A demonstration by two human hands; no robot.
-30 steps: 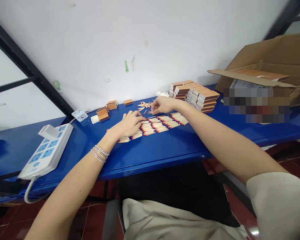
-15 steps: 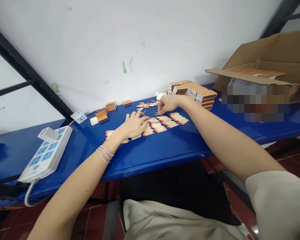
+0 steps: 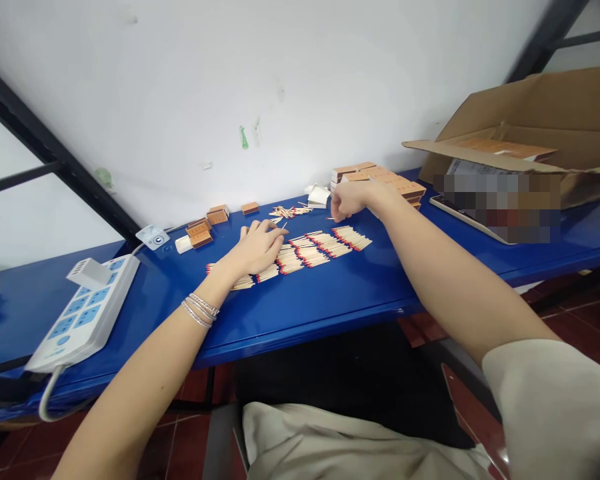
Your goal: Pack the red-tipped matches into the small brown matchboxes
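Red-tipped matches (image 3: 304,257) lie side by side in several rows on the blue table. My left hand (image 3: 258,248) rests palm down over the left rows, fingers spread, hiding part of them. A single match (image 3: 285,226) shows by its fingertips; whether they touch it is unclear. Beyond the rows, my right hand (image 3: 350,200) has its fingers pinched together, and a match (image 3: 329,219) pokes out to their left. A loose pile of matches (image 3: 291,213) lies between the hands, farther back. Right behind it is a white matchbox tray (image 3: 317,195).
Stacked orange matchboxes (image 3: 393,179) stand behind my right hand, with several more matchboxes (image 3: 199,233) at back left. A white power strip (image 3: 83,313) lies at left. On the right are an open cardboard box (image 3: 510,127) and a phone-like flat object (image 3: 473,217).
My right hand has moved right, away from the rows, with its fingers still pinched. My left hand stays over the rows. The view has shifted slightly.
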